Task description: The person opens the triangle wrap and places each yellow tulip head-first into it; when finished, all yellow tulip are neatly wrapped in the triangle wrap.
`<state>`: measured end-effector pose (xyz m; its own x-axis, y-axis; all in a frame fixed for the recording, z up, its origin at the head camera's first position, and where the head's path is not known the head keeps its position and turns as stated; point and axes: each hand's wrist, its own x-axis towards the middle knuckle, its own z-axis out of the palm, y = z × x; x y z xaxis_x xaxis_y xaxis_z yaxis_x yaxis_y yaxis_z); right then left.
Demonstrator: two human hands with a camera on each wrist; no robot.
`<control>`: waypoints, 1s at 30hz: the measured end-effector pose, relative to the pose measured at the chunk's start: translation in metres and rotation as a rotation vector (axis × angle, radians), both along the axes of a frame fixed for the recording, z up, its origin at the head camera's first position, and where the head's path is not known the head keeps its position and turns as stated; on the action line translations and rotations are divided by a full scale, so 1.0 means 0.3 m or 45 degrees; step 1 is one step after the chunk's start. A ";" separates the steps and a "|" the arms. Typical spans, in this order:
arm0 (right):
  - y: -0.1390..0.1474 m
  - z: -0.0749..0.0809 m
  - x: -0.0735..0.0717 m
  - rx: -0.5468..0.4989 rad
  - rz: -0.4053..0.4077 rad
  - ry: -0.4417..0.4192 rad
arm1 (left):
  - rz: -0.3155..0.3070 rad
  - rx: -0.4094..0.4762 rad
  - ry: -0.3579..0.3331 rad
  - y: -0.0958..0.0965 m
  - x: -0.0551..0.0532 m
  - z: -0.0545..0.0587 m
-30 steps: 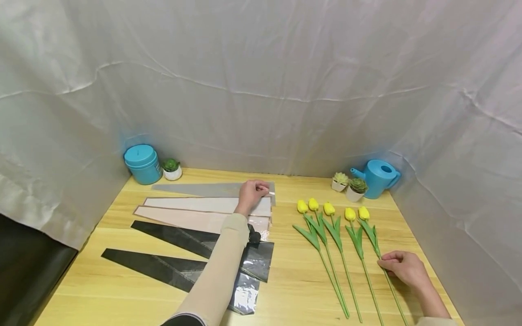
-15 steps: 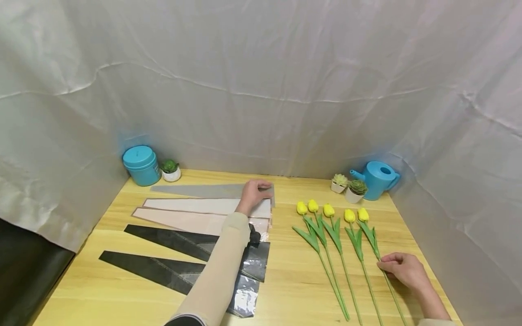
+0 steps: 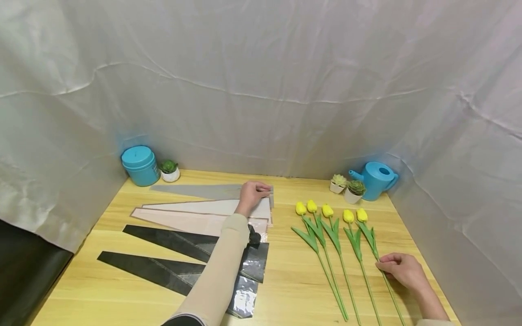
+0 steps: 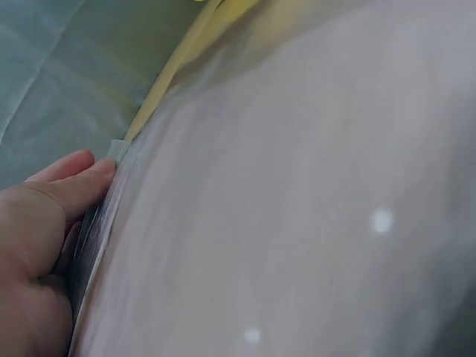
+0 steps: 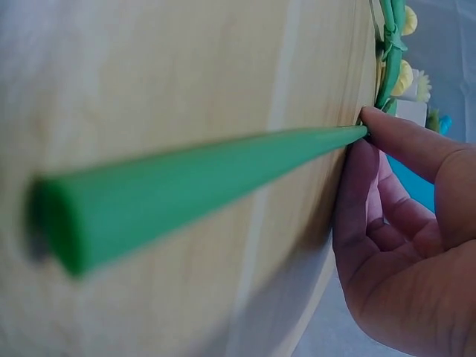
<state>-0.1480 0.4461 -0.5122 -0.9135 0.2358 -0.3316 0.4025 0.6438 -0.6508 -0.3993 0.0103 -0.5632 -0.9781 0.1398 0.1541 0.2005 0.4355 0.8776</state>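
Observation:
Flat, tapered flower sleeves lie on the wooden table under my outstretched left arm. My left hand (image 3: 252,195) is at the wide end of the grey sleeve (image 3: 195,190), pinching its edge. In the left wrist view, the fingertips meet a clear tab (image 4: 119,149) at the sheet's edge. Nearer me are a white sleeve (image 3: 191,206), a pink one (image 3: 183,218) and two black ones, the upper (image 3: 163,234) and the lower (image 3: 138,267). My right hand (image 3: 403,269) pinches the stem (image 5: 208,178) of the rightmost yellow tulip (image 3: 361,215) between thumb and finger.
Several other yellow tulips (image 3: 327,210) lie in a row left of the held one. A blue watering can (image 3: 375,181) and two potted succulents (image 3: 355,191) stand back right. A blue lidded canister (image 3: 140,166) and a small potted plant (image 3: 169,170) stand back left.
The white sleeve's narrow end has swung toward the pink sleeve, and the upper black sleeve has slid slightly left. My left fingers have shifted a little; my right hand keeps its pinch on the tulip.

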 end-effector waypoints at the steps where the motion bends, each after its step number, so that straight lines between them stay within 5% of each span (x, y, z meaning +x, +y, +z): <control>1: 0.000 0.000 0.000 0.001 -0.003 -0.001 | 0.003 0.003 -0.005 0.000 0.000 0.000; 9: -0.001 -0.001 -0.001 -0.007 -0.009 -0.006 | 0.041 0.062 -0.034 -0.001 0.000 0.010; 21: -0.003 0.005 -0.005 0.006 -0.008 -0.015 | 0.040 0.316 -0.073 -0.019 -0.017 0.004; 30: -0.004 0.027 -0.001 0.097 0.025 0.039 | 0.043 0.352 0.014 -0.032 -0.042 0.062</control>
